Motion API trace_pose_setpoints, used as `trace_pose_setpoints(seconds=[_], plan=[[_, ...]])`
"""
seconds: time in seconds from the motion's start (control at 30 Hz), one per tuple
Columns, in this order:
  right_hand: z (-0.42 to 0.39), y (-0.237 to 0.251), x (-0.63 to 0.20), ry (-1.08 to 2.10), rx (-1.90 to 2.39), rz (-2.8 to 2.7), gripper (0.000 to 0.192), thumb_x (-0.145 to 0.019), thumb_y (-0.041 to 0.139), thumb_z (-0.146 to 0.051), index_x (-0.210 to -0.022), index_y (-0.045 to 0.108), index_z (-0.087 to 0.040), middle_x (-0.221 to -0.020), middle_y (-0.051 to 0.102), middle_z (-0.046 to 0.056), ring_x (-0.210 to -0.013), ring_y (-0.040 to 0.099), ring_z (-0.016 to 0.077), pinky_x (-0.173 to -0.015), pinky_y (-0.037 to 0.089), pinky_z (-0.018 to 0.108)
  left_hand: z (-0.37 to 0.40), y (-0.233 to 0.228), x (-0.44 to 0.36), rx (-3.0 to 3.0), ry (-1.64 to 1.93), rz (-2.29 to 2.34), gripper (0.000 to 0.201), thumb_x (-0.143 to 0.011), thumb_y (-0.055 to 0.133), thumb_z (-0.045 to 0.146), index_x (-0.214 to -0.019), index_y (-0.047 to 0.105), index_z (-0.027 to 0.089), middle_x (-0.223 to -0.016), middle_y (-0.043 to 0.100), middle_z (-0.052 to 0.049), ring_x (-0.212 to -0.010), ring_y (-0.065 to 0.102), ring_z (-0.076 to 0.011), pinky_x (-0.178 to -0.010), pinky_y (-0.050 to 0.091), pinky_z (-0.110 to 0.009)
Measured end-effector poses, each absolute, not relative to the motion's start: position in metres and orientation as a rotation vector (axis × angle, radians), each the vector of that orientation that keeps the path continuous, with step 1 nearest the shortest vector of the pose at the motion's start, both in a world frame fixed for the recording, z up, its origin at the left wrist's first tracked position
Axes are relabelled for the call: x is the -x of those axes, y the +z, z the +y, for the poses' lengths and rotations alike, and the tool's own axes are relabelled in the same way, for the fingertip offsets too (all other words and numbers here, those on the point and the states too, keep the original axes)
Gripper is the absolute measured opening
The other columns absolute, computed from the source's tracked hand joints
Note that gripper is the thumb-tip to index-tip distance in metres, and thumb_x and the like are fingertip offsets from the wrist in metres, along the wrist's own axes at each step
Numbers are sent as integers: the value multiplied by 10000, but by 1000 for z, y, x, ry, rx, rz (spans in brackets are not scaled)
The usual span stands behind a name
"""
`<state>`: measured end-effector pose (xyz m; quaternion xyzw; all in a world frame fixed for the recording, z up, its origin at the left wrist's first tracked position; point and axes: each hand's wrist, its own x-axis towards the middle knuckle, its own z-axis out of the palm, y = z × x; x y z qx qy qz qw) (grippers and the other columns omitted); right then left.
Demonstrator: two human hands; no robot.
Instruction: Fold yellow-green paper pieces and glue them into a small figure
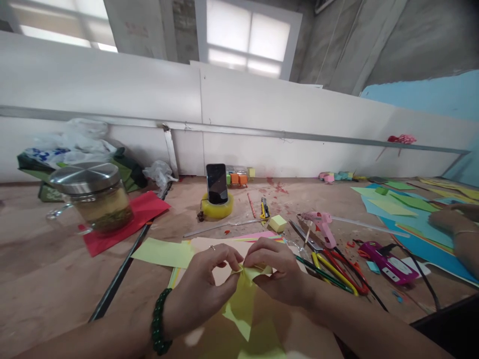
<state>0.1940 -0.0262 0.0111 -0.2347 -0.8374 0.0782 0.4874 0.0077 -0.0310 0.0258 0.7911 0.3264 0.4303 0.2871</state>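
A piece of folded yellow paper [242, 304] is held up between my two hands, its pointed lower end hanging down. My left hand [207, 279], with a ring and a green bead bracelet [160, 321], pinches its left side. Thumb and fingers of my right hand [279, 271] pinch the folded edge on the right. Beneath my hands lies a stack of coloured paper sheets [220, 243], pale pink on top. A pale yellow-green sheet [162, 253] sticks out to the left of the stack.
Scissors [329, 257], a pink glue gun [322, 227], a yellow cutter [265, 208] and a purple device [389, 262] lie to the right. A phone [217, 183] leans on a tape roll [220, 209]. A glass tea jar [101, 199] stands left. Another person's hand [454, 222] rests on coloured sheets.
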Motion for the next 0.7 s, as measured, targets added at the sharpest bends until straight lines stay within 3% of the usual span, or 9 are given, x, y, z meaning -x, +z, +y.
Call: trace_pose_setpoints(seconds=[0.17, 0.3, 0.43, 0.53, 0.7], plan=[[-28, 6, -192, 424, 688, -1993, 342, -717, 510, -81, -1034, 537, -205, -748, 633, -4, -628, 584, 120, -596, 490, 225, -29, 21, -8, -2117, 1090, 894, 107, -685, 487, 109, -656, 534, 202, -717, 668, 10, -673, 616, -129, -596, 482, -235], [-30, 9, -194, 615, 665, -2017, 459, -743, 509, -131, -1196, 451, -183, -866, 634, 41, -743, 597, 145, -679, 517, 274, -25, 18, -8, -2078, 1058, 939, 96, -673, 486, 119, -656, 536, 199, -713, 660, 10, -677, 612, -133, -591, 490, -234], [-30, 9, -195, 460, 704, -2077, 562, -713, 585, -175, -1253, 429, -175, -920, 594, 55, -803, 582, 164, -745, 517, 308, -22, 16, -7, -2041, 1040, 960, 94, -666, 477, 124, -658, 536, 197, -712, 650, 2, -668, 606, -138, -593, 512, -247], [-29, 6, -194, 354, 768, -2054, 546, -726, 552, -121, -1249, 418, -201, -860, 592, 22, -726, 586, 141, -696, 511, 271, -22, 16, -8, -2031, 1008, 978, 74, -668, 499, 134, -681, 536, 197, -726, 650, 0, -679, 611, -139, -593, 517, -243], [-28, 7, -193, 354, 782, -2062, 589, -728, 518, -84, -1291, 387, -194, -836, 621, 21, -673, 593, 138, -640, 506, 250, -23, 19, -10, -1956, 822, 974, 223, -638, 535, 138, -843, 608, 187, -773, 672, -9, -697, 622, -146, -565, 513, -220]])
